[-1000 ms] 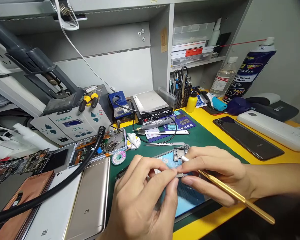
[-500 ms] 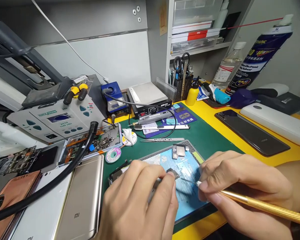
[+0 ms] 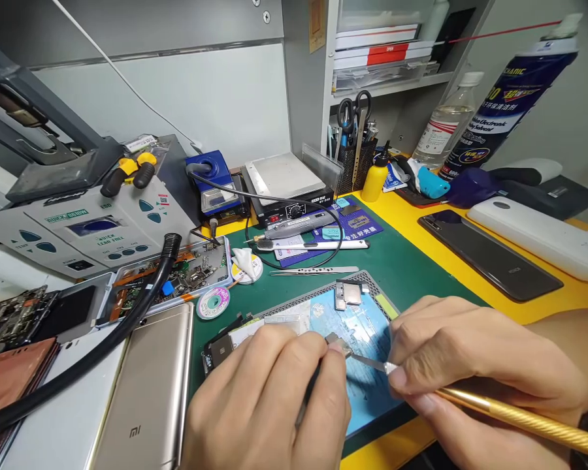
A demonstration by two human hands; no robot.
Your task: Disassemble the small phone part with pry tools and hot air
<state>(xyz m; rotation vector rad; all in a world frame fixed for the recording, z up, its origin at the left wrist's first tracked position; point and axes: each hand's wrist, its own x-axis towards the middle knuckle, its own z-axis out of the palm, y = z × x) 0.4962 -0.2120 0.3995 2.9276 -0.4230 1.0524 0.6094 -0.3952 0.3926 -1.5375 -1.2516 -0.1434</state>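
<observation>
My left hand (image 3: 267, 405) is closed in a pinch, pressing a small dark metal part (image 3: 337, 343) down on the light-blue work pad (image 3: 367, 326); a thin dark tool runs under its fingers. My right hand (image 3: 470, 365) grips a gold-handled blade tool (image 3: 514, 418), and its thin silver blade tip (image 3: 367, 361) touches the small part. Two small silver shield pieces (image 3: 349, 294) lie at the pad's far edge. A dark phone board (image 3: 220, 349) sits at the pad's left end.
Several phones (image 3: 142, 398) lie at the left, with a black hose (image 3: 102, 346) across them. A soldering station (image 3: 88, 225), a tray of boards (image 3: 176, 277), a hot plate (image 3: 281, 179), tweezers (image 3: 313, 270), bottles (image 3: 441, 130), a spray can (image 3: 509, 98) and a dark phone (image 3: 490, 254) surround the green mat (image 3: 411, 267).
My right hand drew back from the pad's far edge toward me and now sets the blade tip against the small part. My left hand shifted slightly nearer. The view tilted down.
</observation>
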